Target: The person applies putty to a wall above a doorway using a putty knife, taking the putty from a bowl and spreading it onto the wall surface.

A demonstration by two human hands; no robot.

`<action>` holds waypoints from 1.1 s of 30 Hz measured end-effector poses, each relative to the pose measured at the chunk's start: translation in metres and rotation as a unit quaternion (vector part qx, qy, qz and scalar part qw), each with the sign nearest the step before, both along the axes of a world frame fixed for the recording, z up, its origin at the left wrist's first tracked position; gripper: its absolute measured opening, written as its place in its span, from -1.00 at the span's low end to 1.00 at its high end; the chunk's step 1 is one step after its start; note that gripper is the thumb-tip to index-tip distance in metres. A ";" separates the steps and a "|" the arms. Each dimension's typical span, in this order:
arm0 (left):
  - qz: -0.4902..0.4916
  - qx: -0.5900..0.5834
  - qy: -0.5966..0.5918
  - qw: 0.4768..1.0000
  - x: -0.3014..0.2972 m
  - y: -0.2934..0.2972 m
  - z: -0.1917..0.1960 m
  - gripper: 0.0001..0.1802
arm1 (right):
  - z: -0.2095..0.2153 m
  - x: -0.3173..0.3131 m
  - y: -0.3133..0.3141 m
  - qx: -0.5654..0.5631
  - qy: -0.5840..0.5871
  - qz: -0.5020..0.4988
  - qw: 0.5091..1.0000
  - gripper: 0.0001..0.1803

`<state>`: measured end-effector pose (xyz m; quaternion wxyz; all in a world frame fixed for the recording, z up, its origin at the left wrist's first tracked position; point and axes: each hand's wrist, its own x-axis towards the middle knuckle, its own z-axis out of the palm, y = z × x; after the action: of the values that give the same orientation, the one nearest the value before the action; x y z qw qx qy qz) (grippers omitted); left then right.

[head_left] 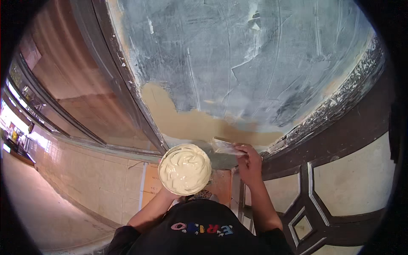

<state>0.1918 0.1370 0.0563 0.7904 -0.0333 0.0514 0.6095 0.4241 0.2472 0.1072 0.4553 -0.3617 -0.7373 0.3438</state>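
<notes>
My left hand [170, 194] supports a round tub [160, 180] from below, and most of its fingers are hidden behind it. Smooth cream-coloured putty [185, 168] fills the tub, its surface swirled and glossy. In my right hand [250, 163] a putty-smeared scraper [225, 146] is gripped, its blade pointing left, close to the lower edge of the wall panel. That grey-blue wall panel [204, 51] is streaked and cracked. Along its bottom and lower left spreads a tan coat of putty [187, 123]; the frame does not show clearly whether the blade touches it.
A dark wooden frame [123, 85] borders the panel on the left, with brownish panes beyond. To the right are a chipped edge [335, 100] and a dark door with pale geometric panels [352, 174]. An orange box [151, 182] stands below the tub, beside a tiled wall [102, 174].
</notes>
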 end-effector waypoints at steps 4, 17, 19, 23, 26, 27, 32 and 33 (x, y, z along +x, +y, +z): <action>0.032 0.023 0.052 0.998 0.008 -0.002 0.014 -0.07 | 0.027 -0.007 -0.007 0.144 -0.075 -0.005 0.987 -0.67; 0.077 0.027 0.159 0.984 0.024 -0.004 0.008 0.07 | 0.030 -0.032 -0.023 0.343 -0.161 -0.012 0.925 -0.74; 0.072 0.022 0.146 0.986 0.022 -0.003 0.002 0.07 | 0.027 -0.035 -0.024 0.341 -0.157 -0.009 0.927 -0.74; 0.064 0.024 0.174 0.982 0.021 -0.001 0.006 0.08 | 0.024 -0.034 -0.021 0.297 -0.097 -0.028 0.950 -0.70; 0.046 0.043 0.121 0.991 0.021 -0.001 0.005 0.08 | 0.025 -0.029 -0.014 0.248 -0.072 -0.038 0.965 -0.68; 0.046 0.043 0.121 0.991 0.020 -0.002 0.003 0.08 | 0.025 -0.028 -0.013 0.228 -0.059 -0.042 0.971 -0.68; 0.007 0.035 0.020 0.999 0.018 -0.001 -0.011 0.06 | 0.028 -0.024 -0.011 0.178 -0.041 -0.039 0.982 -0.70; 0.003 0.020 0.073 0.997 0.018 0.000 -0.010 0.05 | 0.027 -0.023 -0.009 0.157 -0.027 -0.034 0.987 -0.71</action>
<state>0.2097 0.1369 0.0464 0.7835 0.0270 0.0965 0.6132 0.4008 0.2380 0.1341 0.4982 -0.3198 -0.7813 0.1976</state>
